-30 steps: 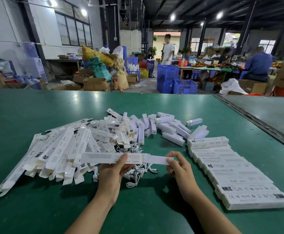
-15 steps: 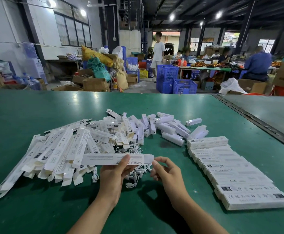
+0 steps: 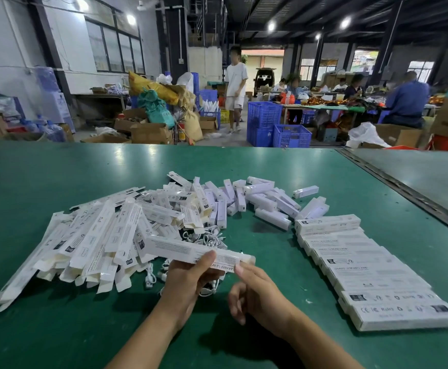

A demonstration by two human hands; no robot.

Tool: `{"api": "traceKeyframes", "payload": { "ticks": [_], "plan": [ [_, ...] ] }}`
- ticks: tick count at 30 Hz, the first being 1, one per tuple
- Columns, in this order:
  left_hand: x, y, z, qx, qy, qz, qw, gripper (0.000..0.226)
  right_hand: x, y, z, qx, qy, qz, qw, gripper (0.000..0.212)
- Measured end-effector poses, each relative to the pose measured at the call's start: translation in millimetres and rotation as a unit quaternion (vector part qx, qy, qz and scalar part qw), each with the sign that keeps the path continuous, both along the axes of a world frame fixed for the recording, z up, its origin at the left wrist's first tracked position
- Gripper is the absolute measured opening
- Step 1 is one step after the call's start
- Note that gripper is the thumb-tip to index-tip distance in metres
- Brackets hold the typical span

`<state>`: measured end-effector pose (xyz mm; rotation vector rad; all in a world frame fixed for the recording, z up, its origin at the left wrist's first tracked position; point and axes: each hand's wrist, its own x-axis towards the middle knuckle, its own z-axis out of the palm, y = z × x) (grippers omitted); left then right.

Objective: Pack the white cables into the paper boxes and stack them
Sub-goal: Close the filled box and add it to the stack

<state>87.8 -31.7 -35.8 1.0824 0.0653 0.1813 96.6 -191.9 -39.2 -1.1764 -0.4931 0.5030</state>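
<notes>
**One box in hand, cables loose on the table**

We see the left hand (image 3: 188, 282) gripping a long white paper box (image 3: 191, 249) near its middle, thumb on top, and holding it level above the green table (image 3: 57, 328). The right hand (image 3: 260, 294) holds nothing. Its fingers are loosely bent, and one fingertip seems to touch the box's right end, though the blur there leaves us unsure. The white cables (image 3: 209, 239) lie in a tangle on the table just behind the held box. Left of them is a heap of flat, unfolded boxes (image 3: 97, 241). Closed boxes (image 3: 268, 201) are scattered farther back. On the right, packed boxes (image 3: 364, 272) lie side by side in an overlapping row.
</notes>
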Motion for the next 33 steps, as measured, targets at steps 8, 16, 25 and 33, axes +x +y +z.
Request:
{"api": "traceKeyframes", "payload": {
  "ticks": [8,16,25,33],
  "plan": [
    [5.6,12.3,4.4,-0.046,0.023,0.126,0.991,0.026,26.4,-13.8,-16.3,-0.422,-0.309,-0.339,0.782,0.018],
    [8.4,12.9,-3.6,-0.008,0.023,0.172,0.985,0.023,34.5,-9.5,-21.3,-0.547,-0.334,-0.269,0.719,0.029],
    [11.3,14.8,-7.3,-0.006,0.040,0.183,0.982,0.019,30.9,-19.2,-19.6,-0.544,-0.359,-0.326,0.685,0.018],
    [13.1,17.0,-8.1,-0.010,0.036,0.176,0.984,0.013,33.9,-27.4,-15.3,-0.527,-0.365,-0.258,0.722,0.022]
  ]
}}
